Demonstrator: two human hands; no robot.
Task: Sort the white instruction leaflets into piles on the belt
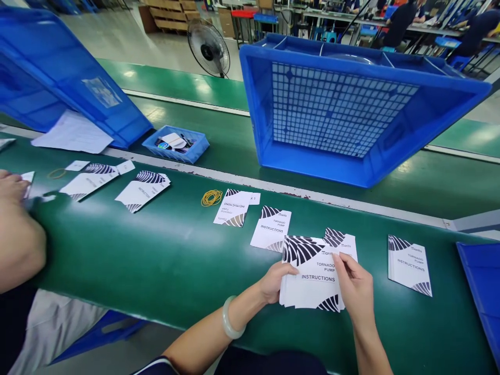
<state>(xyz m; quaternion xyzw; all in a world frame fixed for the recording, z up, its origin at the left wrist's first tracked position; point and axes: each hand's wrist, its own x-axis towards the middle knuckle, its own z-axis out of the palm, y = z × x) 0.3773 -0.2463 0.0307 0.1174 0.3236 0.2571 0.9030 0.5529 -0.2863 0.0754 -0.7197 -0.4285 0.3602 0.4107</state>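
Leaflets (308,286) in a loose stack, held in both hands just over a green table (156,260).
So the left hand (274,282) has the left edge, thumb pressed on top; the other fingers are mostly hidden underneath, can't tell how they sit. The right hand (356,284) is pinching the right side between thumb and forefinger. There's one pile (410,265) lying off to the right and another pile (272,227) just left of the stack, plus yellow rubber bands (211,198) farther left and a tilted blue crate (312,160) behind.
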